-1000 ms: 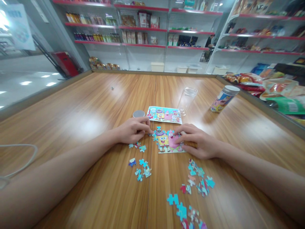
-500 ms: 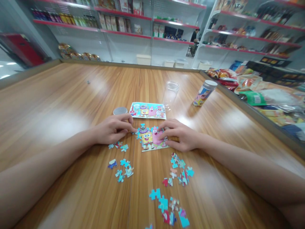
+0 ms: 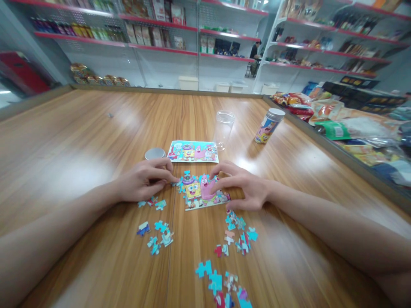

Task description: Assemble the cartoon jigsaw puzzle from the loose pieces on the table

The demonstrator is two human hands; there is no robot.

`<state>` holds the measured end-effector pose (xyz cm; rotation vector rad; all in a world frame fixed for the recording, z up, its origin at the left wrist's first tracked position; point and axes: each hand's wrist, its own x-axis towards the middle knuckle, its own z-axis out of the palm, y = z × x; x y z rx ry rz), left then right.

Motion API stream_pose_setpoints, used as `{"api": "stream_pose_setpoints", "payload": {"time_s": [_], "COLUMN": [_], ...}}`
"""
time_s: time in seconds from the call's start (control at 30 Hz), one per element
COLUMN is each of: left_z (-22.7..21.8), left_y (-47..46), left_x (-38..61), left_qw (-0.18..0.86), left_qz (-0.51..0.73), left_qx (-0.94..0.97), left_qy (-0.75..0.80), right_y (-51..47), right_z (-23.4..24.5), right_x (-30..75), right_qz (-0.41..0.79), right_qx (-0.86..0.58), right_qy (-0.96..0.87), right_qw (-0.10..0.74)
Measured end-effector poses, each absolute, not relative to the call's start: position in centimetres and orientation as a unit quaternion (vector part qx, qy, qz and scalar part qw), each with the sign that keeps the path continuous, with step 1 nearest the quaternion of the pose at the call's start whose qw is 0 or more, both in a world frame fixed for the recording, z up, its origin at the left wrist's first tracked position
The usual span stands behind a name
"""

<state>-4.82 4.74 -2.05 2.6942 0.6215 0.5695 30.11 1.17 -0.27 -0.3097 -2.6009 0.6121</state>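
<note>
A partly joined jigsaw puzzle [image 3: 193, 191] with a yellow sponge figure and a pink starfish figure lies flat between my hands. My left hand [image 3: 146, 179] is closed at its left edge, the index fingertip on a small light-blue puzzle piece [image 3: 175, 184]. Over the right side of the puzzle, my right hand [image 3: 242, 186] is open. Its fingers are spread on the picture, and the thumb tip is beside loose puzzle pieces [image 3: 236, 221]. Just beyond the puzzle lies a printed picture sheet [image 3: 194, 152] showing the same figures.
More loose pieces lie at the near left [image 3: 160, 233] and near front [image 3: 215, 280]. A round lid [image 3: 154, 154], a clear plastic cylinder [image 3: 224, 130] and a printed canister [image 3: 269, 126] are farther back. Packaged goods [image 3: 340, 128] lie beyond the right edge. A person [image 3: 254, 55] is far off by the shelves.
The view has shifted slightly. My right thumb has moved away from the fingers toward the loose pieces, so that hand is spread wider. My left hand stays at the puzzle's left edge.
</note>
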Motion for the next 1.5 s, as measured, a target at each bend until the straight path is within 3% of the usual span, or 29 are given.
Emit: {"api": "stream_pose_setpoints", "payload": {"time_s": [0.13,0.37,0.6,0.8,0.97,1.13,1.37,1.5], "left_z": [-2.1,-2.3,-1.6,-0.1,-0.3,-0.6,-0.4,-0.3], "left_y": [4.8,4.9,3.9,1.4,1.8,2.6,2.5,2.4], "left_x": [-4.9,-4.9,-4.3,-1.5,-1.6,-2.4,-2.2,-2.1], "left_qw": [0.162,0.168,0.113,0.103,0.130,0.146,0.144,0.142], "left_qz": [0.199,0.190,0.216,0.144,0.126,0.151,0.150,0.150], "left_qx": [0.943,0.942,0.950,0.979,0.977,0.971,0.971,0.972], "left_qy": [0.213,0.220,0.194,0.101,0.115,0.116,0.118,0.115], "right_y": [1.0,0.8,0.7,0.5,0.4,1.3,2.8,2.6], "right_z": [-0.5,-0.2,-0.5,-0.6,-0.8,-1.3,-2.0,-1.9], "right_x": [29.9,29.8,29.8,29.8,29.9,30.8,30.6,30.5], "right_qz": [0.187,0.194,0.169,0.207,0.261,0.288,0.187,0.160], "right_qx": [-0.130,-0.095,-0.088,-0.088,-0.101,-0.155,-0.345,-0.342], "right_qy": [-0.953,-0.944,-0.961,-0.958,-0.940,-0.914,-0.885,-0.893], "right_qw": [0.202,0.251,0.199,0.181,0.197,0.239,0.253,0.244]}}
